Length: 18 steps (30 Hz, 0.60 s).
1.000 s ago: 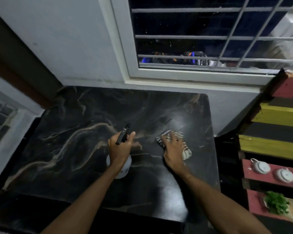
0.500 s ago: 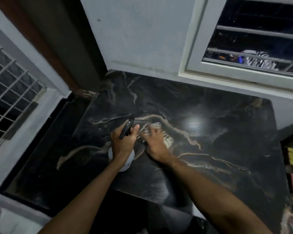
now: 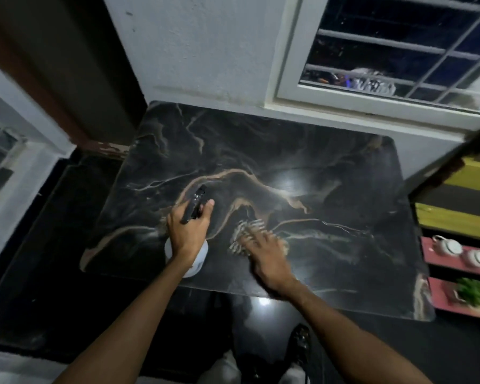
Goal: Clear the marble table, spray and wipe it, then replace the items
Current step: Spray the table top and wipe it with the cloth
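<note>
your left hand [image 3: 188, 231] grips spray bottle [image 3: 192, 245]; contents not visible. your right hand [image 3: 263, 252], fingers flat, presses cloth [image 3: 245, 231] on marble table [image 3: 330, 217].

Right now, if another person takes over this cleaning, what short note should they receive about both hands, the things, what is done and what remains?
Left hand grips the spray bottle by its trigger head, near the marble table's front edge.
Right hand presses flat on the striped cloth, mid-table.
Done: tabletop cleared of items; wiping under way.
Left: finish wiping, then replace the items; which ones I cannot tell from here.
</note>
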Motion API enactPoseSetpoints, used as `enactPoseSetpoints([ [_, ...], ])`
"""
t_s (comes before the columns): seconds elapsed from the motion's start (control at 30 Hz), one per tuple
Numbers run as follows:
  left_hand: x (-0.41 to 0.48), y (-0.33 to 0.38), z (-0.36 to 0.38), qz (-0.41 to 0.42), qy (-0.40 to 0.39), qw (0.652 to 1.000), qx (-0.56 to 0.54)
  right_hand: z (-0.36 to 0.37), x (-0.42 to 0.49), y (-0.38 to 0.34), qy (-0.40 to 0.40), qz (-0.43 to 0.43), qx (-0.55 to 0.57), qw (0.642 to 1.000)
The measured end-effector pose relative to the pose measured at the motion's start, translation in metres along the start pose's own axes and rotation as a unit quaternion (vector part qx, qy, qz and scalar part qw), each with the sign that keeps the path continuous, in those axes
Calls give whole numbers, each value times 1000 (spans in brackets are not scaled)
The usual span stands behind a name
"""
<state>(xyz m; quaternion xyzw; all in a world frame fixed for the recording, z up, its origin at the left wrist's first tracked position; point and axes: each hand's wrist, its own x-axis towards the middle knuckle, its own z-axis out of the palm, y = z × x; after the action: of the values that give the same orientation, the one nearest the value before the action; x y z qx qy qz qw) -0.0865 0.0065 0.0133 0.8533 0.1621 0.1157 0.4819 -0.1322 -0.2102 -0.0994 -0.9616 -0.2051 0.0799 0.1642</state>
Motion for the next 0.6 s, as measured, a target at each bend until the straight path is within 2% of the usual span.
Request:
enactPoseSetpoints([
  [0.03,-6,4,2,-2,-7,1000,-3,-7,-5,23,33,103,4,994],
  [0.1,-22,13,11,1,-25,1000,-10,-22,-22,58,84,291,28,953],
  [0.13,-31,18,16,4,-34,999,-12,-25,-29,62,99,336,39,936],
  [0.2,-50,26,29,17,-49,999,-8,-18,-39,43,92,317,54,942],
  [0.3,-78,39,48,35,-67,997,6,11,-75,-8,5,116,57,992],
  [0.33,-86,43,55,40,-74,996,10,14,-90,-11,-9,64,48,997],
  [0.37,-97,48,64,45,-82,996,13,12,-107,2,3,58,46,997],
  [0.4,-106,54,72,47,-86,995,14,7,-123,23,27,91,49,994],
  [0.47,-126,67,88,46,-95,994,16,-14,-157,75,70,218,42,973],
  [0.53,-145,83,105,42,-102,994,12,-37,-191,125,98,366,71,923],
  [0.57,-156,93,116,39,-101,994,12,-48,-204,140,106,417,92,898],
  [0.6,-162,97,121,35,-102,994,11,-52,-207,140,114,429,102,890],
])
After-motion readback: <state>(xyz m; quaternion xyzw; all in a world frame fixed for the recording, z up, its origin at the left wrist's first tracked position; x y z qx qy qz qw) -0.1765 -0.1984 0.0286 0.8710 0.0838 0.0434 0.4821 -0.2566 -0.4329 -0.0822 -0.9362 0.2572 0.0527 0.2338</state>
